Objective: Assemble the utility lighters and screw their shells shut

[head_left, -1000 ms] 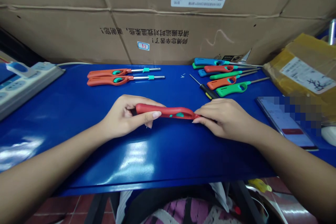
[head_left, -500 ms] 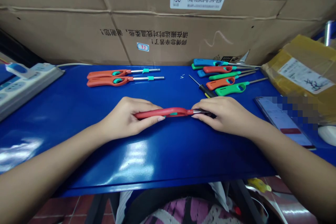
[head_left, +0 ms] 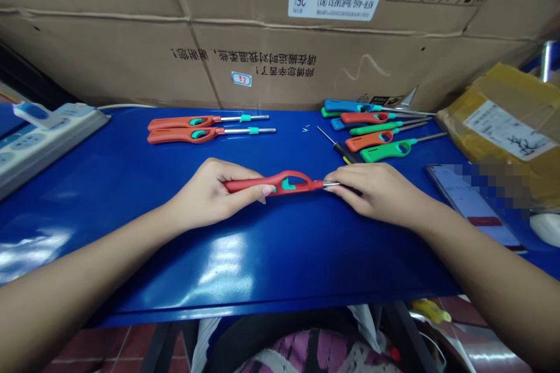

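Between my hands is a red long-necked lighter [head_left: 301, 182] with a teal trigger, held level above the blue table. My left hand [head_left: 223, 191] is wrapped round its handle, thumb along the near side. My right hand [head_left: 371, 187] closes on the metal tube, whose far end its fingers hide. Beyond my left hand, two orange-red lighters [head_left: 184, 136] lie side by side with teal pieces on their tubes. Past my right hand lies a pile of several blue, red, orange and green lighters [head_left: 385, 151]. A screwdriver [head_left: 339, 148] with a black and yellow handle rests beside that pile.
A large cardboard box [head_left: 144, 64] walls off the back of the blue table [head_left: 271, 268]. At left is a white power strip [head_left: 56, 128]. On the right are a phone [head_left: 472, 204], a yellow-taped parcel [head_left: 494, 111] and a white object [head_left: 546, 227]. Tiny white bits lie near the screwdriver.
The red lighter has rolled about its length, so its trigger opening now shows more fully. Both hands keep their hold; the whole view has shifted slightly.
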`<act>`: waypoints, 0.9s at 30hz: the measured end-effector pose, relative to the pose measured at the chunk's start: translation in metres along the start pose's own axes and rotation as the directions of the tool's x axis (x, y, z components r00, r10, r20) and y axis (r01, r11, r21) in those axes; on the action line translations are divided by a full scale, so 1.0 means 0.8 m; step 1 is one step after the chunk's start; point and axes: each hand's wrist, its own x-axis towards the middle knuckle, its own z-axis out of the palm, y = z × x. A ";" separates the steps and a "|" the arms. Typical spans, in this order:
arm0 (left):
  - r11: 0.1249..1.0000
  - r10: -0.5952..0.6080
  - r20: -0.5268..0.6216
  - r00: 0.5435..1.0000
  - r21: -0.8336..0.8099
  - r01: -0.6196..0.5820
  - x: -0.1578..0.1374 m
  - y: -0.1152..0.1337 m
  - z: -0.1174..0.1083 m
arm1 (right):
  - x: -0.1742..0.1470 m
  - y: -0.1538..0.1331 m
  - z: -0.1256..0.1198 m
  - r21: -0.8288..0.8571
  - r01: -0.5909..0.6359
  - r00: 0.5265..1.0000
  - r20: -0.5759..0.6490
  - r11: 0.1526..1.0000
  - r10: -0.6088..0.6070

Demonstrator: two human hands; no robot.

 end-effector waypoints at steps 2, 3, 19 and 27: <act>0.995 -0.074 0.017 0.997 -0.062 0.075 0.002 -0.001 -0.003 | 0.000 0.002 -0.004 -0.028 -0.057 0.997 0.040 0.998 0.058; 0.989 -0.111 0.021 0.994 -0.093 0.112 0.003 -0.002 -0.007 | 0.000 0.004 -0.007 -0.046 -0.085 0.996 0.032 0.995 0.086; 0.862 -0.302 0.193 0.934 -0.364 0.354 0.002 -0.006 0.005 | 0.003 -0.010 -0.002 -0.127 0.137 0.976 -0.151 0.982 -0.156; 0.756 -0.332 0.295 0.896 -0.486 0.439 0.001 0.006 0.011 | 0.001 -0.017 0.002 -0.159 0.150 0.969 -0.174 0.976 -0.177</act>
